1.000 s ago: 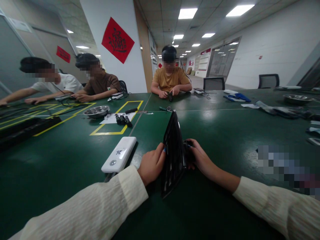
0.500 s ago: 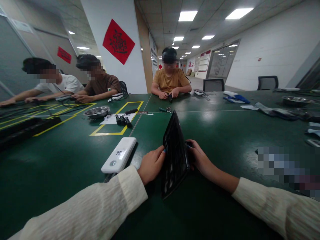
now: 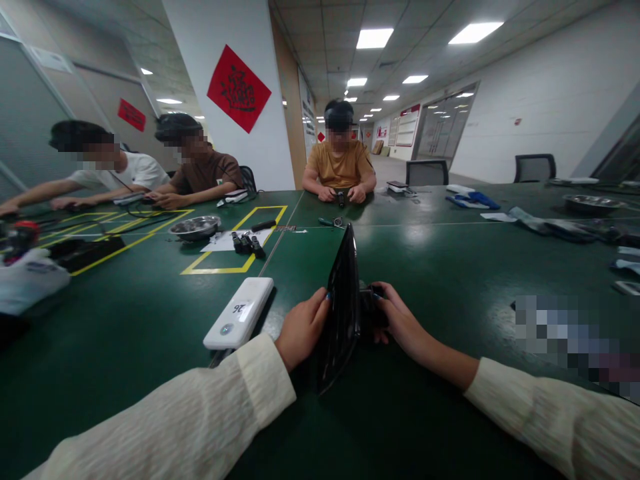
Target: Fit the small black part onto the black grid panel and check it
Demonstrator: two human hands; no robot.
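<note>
A thin black panel (image 3: 343, 313) with a glossy rim stands tilted on edge in front of me, seen nearly side-on. My left hand (image 3: 305, 325) is closed on its left side, with the thumb on the near face and the other fingers hidden. Behind the panel, a small black part (image 3: 369, 300) projects to the right; whether it is fixed to the panel I cannot tell. Around that part my right hand (image 3: 395, 313) is closed, its fingers partly out of sight. A white power bank (image 3: 240, 313) marked 26 lies left of my left hand.
Across the green table (image 3: 430, 267) sits a person (image 3: 340, 167) handling a small black object. Two more people work at the left. Black clamp-like parts (image 3: 247, 244) rest on white paper near a metal bowl (image 3: 195, 228). A white plastic bag (image 3: 33, 280) is at far left.
The panel has turned more edge-on and its right edge has shifted left, exposing the black part by my right hand. A white bag has come into view at far left.
</note>
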